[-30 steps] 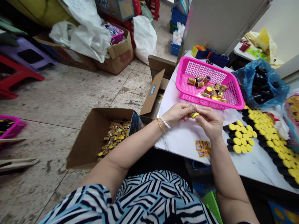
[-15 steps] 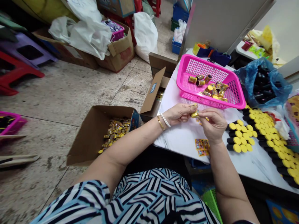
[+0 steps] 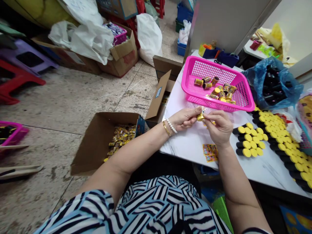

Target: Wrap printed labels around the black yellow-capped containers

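My left hand (image 3: 188,118) pinches a small yellow-capped cylinder (image 3: 200,117) between thumb and fingers, just in front of the pink basket (image 3: 216,103). My right hand (image 3: 219,126) meets it from the other side, its thumb and forefinger closed on the same cylinder. Its printed wrapping is partly covered by my fingers. Inside the basket lie several similar wrapped cylinders (image 3: 207,85). A sheet of small colourful stickers (image 3: 210,152) rests on the white table (image 3: 181,143) below my right hand.
Rows of black tubes with yellow caps (image 3: 280,135) stand on the right. Behind them sits a blue bag of black parts (image 3: 273,87). An open cardboard box (image 3: 90,143) holding many wrapped cylinders is on the floor at left, with another carton (image 3: 158,94) against the table.
The view has shifted slightly. Both hands stay together at the cylinder, and my right fingers have moved in closer around it.
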Demonstrator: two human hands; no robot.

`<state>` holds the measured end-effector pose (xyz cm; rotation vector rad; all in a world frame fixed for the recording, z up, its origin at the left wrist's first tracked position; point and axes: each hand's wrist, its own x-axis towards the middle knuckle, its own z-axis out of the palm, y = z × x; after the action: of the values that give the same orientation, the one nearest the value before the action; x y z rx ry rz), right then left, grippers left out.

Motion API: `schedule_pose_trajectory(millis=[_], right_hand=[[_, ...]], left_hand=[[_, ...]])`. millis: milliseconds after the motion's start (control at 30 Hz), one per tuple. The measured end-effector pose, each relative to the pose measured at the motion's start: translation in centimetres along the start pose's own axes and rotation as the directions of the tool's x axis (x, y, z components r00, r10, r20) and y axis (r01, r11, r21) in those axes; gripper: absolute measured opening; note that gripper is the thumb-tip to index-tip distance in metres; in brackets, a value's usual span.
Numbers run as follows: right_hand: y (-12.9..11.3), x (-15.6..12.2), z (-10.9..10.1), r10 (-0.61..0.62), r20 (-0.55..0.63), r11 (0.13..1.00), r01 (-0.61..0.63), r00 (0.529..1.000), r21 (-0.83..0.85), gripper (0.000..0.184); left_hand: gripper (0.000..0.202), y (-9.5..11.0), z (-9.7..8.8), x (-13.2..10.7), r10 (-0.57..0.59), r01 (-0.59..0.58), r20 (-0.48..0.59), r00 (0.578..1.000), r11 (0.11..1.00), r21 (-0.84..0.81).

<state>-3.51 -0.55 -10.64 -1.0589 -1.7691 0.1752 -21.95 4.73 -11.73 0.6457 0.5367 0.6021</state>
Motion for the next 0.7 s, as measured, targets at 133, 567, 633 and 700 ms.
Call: schedule_pose_trajectory(millis=[133, 567, 633, 700], right_hand=[[0.21, -0.08, 0.18, 0.016, 0.018, 1.0, -0.016, 1.0, -0.007, 0.012], [0.35, -0.3, 0.73, 0.009, -0.016, 1.0, -0.009, 1.0, -0.015, 0.014], [0.26, -0.28, 0.79, -0.016, -0.029, 0.999, 0.015, 0.999, -0.043, 0.008], [0.21, -0.27, 0.74, -0.028, -0.036, 0.998, 0.026, 0.999, -0.065, 0.003]], left_hand=[[0.045, -0.09, 0.17, -0.12, -0.019, 0.019, -0.01, 1.0, 1.0, -0.004], [0.04, 0.19, 0.47, -0.64, -0.034, 0.034, 0.005, 0.999, 0.998, -0.047], [0.046, -0.05, 0.33, -0.55, -0.043, 0.043, 0.005, 0.999, 0.999, -0.012], [0.054, -0.25, 0.14, -0.44, -0.058, 0.057, 0.003, 0.998, 0.998, 0.025]])
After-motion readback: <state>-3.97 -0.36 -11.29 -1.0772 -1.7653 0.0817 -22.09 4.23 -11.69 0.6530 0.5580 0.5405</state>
